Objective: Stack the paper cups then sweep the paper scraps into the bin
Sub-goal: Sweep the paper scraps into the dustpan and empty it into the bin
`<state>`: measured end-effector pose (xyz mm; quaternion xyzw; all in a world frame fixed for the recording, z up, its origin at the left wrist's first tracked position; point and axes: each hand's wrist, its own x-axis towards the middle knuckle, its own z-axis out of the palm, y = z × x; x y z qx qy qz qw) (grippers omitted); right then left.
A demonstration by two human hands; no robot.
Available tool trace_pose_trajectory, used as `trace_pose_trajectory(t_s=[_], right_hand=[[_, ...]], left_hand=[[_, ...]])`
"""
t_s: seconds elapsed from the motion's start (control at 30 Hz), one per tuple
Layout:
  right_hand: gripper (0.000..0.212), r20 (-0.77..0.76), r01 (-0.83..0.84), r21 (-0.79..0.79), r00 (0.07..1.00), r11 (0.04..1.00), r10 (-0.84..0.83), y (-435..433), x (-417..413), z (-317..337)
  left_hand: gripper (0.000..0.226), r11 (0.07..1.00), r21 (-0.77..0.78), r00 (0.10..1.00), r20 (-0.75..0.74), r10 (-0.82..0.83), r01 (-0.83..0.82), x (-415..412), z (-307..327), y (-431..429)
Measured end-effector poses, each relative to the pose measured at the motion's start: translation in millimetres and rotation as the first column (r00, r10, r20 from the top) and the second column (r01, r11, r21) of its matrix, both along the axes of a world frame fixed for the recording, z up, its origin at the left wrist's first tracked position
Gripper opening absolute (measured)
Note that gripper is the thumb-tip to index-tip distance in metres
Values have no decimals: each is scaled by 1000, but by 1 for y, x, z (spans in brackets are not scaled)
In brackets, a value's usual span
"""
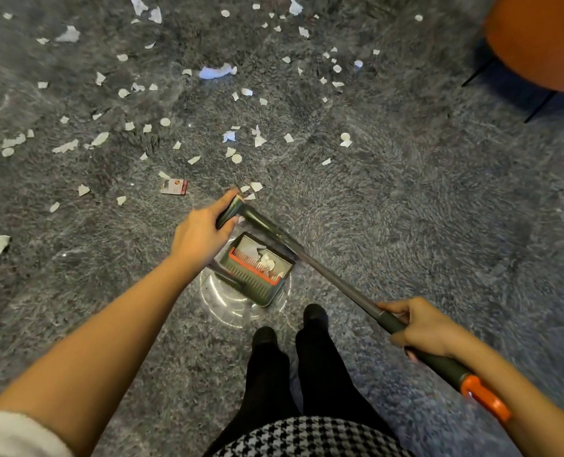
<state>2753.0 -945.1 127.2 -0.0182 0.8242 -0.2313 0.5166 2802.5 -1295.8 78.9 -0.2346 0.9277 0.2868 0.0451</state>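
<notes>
White paper scraps (229, 136) lie scattered over the far and left parts of the grey shaggy carpet (422, 209). My left hand (201, 230) grips the top of a short dark green handle (230, 207). Below it a dark green dustpan (257, 270) with an orange comb holds several scraps, over the rim of a clear round bin (216, 303). My right hand (420, 328) grips a long dark green pole (323, 275) near its orange end cap (486, 402). The pole's far end reaches the left hand; no bristles show. No paper cups are in view.
A small red and white card (174, 187) lies on the carpet beyond my left hand. An orange chair (537, 41) on thin black legs stands at the top right. My feet in black (290, 328) are just behind the bin.
</notes>
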Motion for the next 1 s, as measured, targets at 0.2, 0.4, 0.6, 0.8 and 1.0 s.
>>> trace_pose_trajectory(t_s=[0.2,0.4,0.6,0.8,1.0], right_hand=[[61,-101,3,11,995,1000,-2,-32,-20,-7],[58,-148,35,61,989,998,-25,-81,-62,-34],[40,-233,-73,113,968,991,98,-131,-118,-52],[31,-280,-136,134,945,982,170,-170,-169,-66],[29,-231,-235,124,938,964,258,-184,-184,-89]], left_hand=[[52,962,97,960,-101,263,-253,53,5,-17],[52,912,156,903,-153,402,-380,81,8,-35],[53,915,137,909,-128,397,-381,63,4,-45],[51,908,106,905,-101,414,-404,20,-1,-60],[51,933,36,933,-23,359,-358,-19,-2,-76]])
